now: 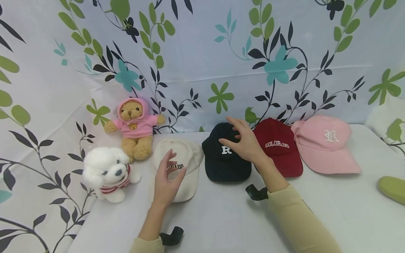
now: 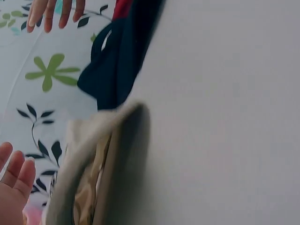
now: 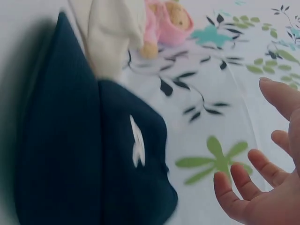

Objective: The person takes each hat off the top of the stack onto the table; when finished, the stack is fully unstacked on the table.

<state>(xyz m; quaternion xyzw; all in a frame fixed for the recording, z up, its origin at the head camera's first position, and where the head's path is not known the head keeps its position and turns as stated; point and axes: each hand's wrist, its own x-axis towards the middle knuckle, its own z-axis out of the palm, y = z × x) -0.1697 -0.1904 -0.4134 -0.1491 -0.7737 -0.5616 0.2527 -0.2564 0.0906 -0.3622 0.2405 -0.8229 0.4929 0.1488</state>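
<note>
My left hand (image 1: 166,184) hovers over a cream baseball cap (image 1: 188,184) with dark lettering, its fingers loosely bent and holding nothing. The left wrist view shows those fingers (image 2: 21,176) apart from the cap. Above a black cap (image 1: 227,170) with a white R is my right hand (image 1: 248,142), fingers spread and thumb apart. From the right wrist, a gap shows between the fingers (image 3: 243,183) and this cap, which looks dark blue there. A dark red cap (image 1: 278,154) reading COLORADO sits right of it, partly behind my right hand and forearm.
A pink cap (image 1: 329,144) ends the row at the right. To the left are a teddy bear (image 1: 136,126) in a pink hoodie and a white plush dog (image 1: 109,172). Patterned cloth (image 1: 196,66) hangs behind the white table (image 1: 218,218). A green object (image 1: 392,189) lies far right.
</note>
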